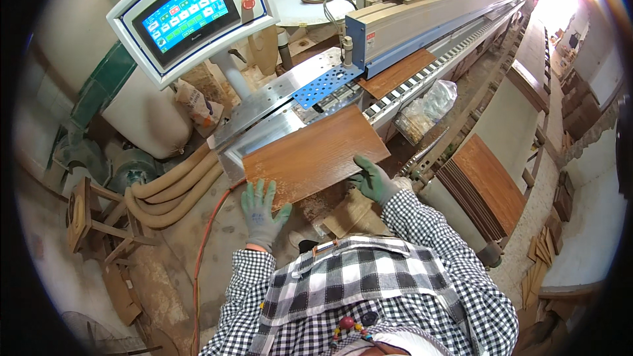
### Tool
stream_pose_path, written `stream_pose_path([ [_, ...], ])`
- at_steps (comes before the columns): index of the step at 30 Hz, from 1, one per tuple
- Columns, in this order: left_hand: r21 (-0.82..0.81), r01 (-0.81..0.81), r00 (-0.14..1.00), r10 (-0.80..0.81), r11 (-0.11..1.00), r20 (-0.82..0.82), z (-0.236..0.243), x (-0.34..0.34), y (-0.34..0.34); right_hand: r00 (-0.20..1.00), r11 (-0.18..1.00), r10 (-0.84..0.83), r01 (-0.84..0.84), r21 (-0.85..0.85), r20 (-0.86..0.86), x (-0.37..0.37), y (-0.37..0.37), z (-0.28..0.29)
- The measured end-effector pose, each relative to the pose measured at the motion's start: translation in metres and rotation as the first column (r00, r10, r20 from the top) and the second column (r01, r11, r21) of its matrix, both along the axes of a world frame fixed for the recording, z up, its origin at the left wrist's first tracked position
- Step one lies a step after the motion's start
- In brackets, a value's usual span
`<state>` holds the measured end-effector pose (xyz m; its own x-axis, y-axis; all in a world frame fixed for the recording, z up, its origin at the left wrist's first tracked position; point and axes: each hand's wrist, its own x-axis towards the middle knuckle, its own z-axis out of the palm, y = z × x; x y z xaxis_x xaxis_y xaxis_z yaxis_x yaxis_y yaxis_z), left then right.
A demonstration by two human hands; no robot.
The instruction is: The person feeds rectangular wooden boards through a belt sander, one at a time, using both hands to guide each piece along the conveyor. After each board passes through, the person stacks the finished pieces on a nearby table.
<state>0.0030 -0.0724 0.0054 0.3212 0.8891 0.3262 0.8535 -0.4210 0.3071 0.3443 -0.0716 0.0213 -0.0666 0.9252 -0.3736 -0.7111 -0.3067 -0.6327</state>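
Observation:
A brown wood-grain plank [316,158] lies tilted across the metal infeed table [257,135] of a long machine, its near edge toward me. My left hand [264,214], in a grey and green work glove, rests at the plank's near left corner with the fingers spread. At the near right edge, my right hand [374,181], gloved alike, grips the plank; some of its fingers are hidden. Beyond it, a second brown plank [399,74] sits on the machine's slotted conveyor track [422,82], beside the blue and beige pressure beam [409,33].
A control panel with a lit screen [186,16] stands at the upper left. Several planks are stacked [488,184] on the roller rack to the right. A clear plastic bag [438,100] hangs by the track. Thick tan hoses [175,191] and a red hose [201,250] run at the left.

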Motion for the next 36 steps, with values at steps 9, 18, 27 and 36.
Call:
stream_pose_path([
  [9,-0.024,-0.234,0.972,0.233,0.972,-0.039,-0.007,-0.005,0.036,0.986,0.998,-0.056,0.062,-0.034,0.158,0.019,-0.002,0.024],
  [18,-0.057,-0.270,0.963,0.269,0.961,-0.025,0.001,0.004,0.069,-0.266,0.866,-0.103,0.450,0.218,0.958,0.209,-0.136,0.020],
  [27,-0.033,-0.275,0.961,0.274,0.961,-0.030,-0.004,0.003,0.072,-0.233,0.564,0.725,0.741,-0.364,0.648,0.242,-0.217,0.057],
  [36,-0.028,-0.282,0.959,0.281,0.959,-0.032,-0.003,0.001,0.071,-0.353,0.609,0.715,0.738,-0.290,0.603,0.220,-0.231,0.040],
])
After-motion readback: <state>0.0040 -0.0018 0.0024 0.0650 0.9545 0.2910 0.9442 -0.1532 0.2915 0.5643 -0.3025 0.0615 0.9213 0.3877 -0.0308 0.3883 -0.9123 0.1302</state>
